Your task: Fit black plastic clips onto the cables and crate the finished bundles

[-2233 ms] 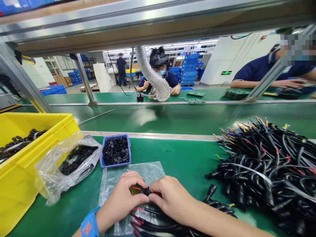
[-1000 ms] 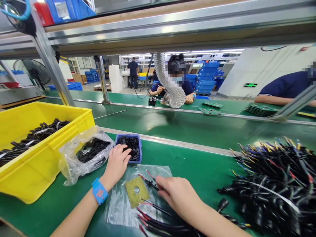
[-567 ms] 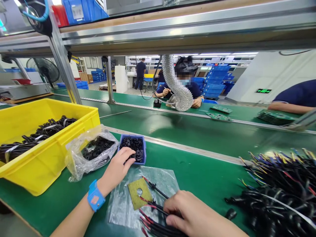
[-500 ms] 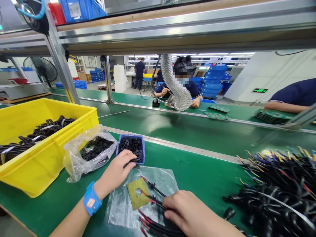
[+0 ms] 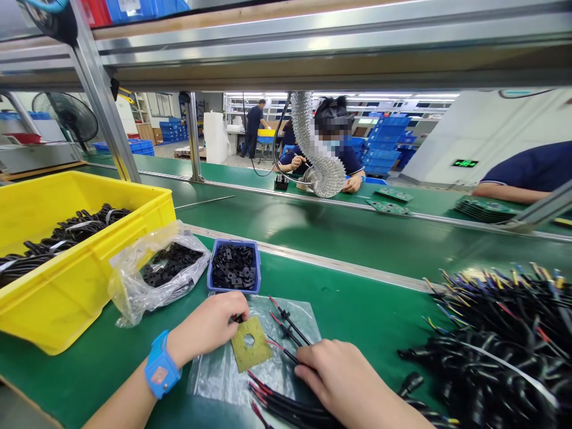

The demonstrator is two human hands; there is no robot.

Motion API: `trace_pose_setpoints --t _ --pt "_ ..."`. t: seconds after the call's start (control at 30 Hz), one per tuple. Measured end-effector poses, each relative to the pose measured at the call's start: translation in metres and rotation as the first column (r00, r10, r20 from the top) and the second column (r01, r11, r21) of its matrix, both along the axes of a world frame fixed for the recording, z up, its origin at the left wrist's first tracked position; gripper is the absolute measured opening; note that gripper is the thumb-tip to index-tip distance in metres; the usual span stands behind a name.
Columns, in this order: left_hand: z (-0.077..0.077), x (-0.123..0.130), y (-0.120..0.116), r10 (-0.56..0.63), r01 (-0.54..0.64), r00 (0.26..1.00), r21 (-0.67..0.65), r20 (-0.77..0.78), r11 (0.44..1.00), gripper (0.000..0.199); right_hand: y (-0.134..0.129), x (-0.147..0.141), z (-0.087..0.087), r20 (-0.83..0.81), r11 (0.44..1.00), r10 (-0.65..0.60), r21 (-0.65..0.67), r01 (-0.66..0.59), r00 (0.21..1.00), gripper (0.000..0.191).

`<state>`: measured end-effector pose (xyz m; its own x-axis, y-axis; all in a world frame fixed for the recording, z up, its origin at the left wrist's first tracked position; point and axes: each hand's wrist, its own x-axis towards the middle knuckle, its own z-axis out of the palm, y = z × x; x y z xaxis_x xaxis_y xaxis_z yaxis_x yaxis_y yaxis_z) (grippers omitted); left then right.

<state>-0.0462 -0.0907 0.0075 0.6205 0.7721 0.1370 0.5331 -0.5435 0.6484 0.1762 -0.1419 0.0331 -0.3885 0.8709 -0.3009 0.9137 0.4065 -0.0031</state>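
My left hand [image 5: 218, 325], with a blue wristband [image 5: 162, 364], pinches a small black plastic part [image 5: 236, 319] at the upper left corner of a yellowish square pad [image 5: 251, 344] with a round hole. My right hand [image 5: 333, 372] grips black cables [image 5: 290, 356] whose red-tipped ends point left toward the pad. Two cables [image 5: 290, 325] just above carry small black parts near their ends. Below lie several more black cables [image 5: 277, 400] with red wire ends. A clear plastic bag [image 5: 210, 378] is spread under the pad. Behind my left hand stands a blue bin [image 5: 258, 274] of small black parts [image 5: 232, 266].
At left are a yellow crate [image 5: 89, 298] with bundled cables and an open plastic bag [image 5: 129, 298] of black parts. A large cable heap [image 5: 487, 363] lies at right. Across the bench, a person [image 5: 344, 158] works behind a silver duct hose [image 5: 328, 179]. A metal shelf beam [image 5: 313, 42] crosses overhead.
My left hand has come out of the blue bin toward me, bringing a small black part to the pad. My right hand stays on the cables, where two with black parts now show above it.
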Motion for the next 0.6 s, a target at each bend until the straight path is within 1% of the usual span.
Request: trace_pose_setpoints --t 0.13,0.27,0.3,0.4,0.5,0.53,0.6 --pt "-0.0045 -0.0003 -0.0016 -0.037 0.035 0.994 -0.022 -0.101 0.999 0.024 -0.0010 0.0001 0.0016 -0.025 1.000 -0.014 0.001 0.014 1.000 0.018" --pt "-0.0058 0.0004 -0.0026 -0.044 0.030 0.977 -0.068 -0.207 0.997 0.003 -0.0009 -0.0005 0.0031 -0.042 1.000 -0.015 0.001 0.015 0.999 0.018" --pt "-0.0060 0.0007 -0.0024 -0.038 0.021 0.973 -0.075 -0.230 0.997 0.004 -0.0009 -0.0007 0.0032 -0.043 1.000 -0.015 0.001 0.015 0.999 0.018" --pt "-0.0063 0.0015 -0.0014 -0.012 -0.010 0.962 -0.078 -0.271 0.997 0.016 -0.0014 -0.0009 0.0029 -0.048 1.000 -0.013 0.006 0.014 0.999 0.017" --pt "-0.0052 0.0010 -0.0009 -0.014 -0.004 0.967 -0.070 -0.256 0.998 0.025 -0.0021 -0.0002 0.0022 -0.058 1.000 -0.011 0.014 0.012 0.998 0.016" --pt "-0.0046 0.0007 -0.0009 -0.025 0.008 0.970 -0.070 -0.244 0.997 0.025 -0.0024 0.0000 0.0022 -0.060 1.000 -0.013 0.015 0.014 0.998 0.016" --pt "-0.0034 0.0000 -0.0012 -0.055 0.038 0.973 -0.081 -0.224 0.996 0.016 -0.0030 0.0002 0.0026 -0.068 1.000 -0.017 0.017 0.018 0.998 0.017"
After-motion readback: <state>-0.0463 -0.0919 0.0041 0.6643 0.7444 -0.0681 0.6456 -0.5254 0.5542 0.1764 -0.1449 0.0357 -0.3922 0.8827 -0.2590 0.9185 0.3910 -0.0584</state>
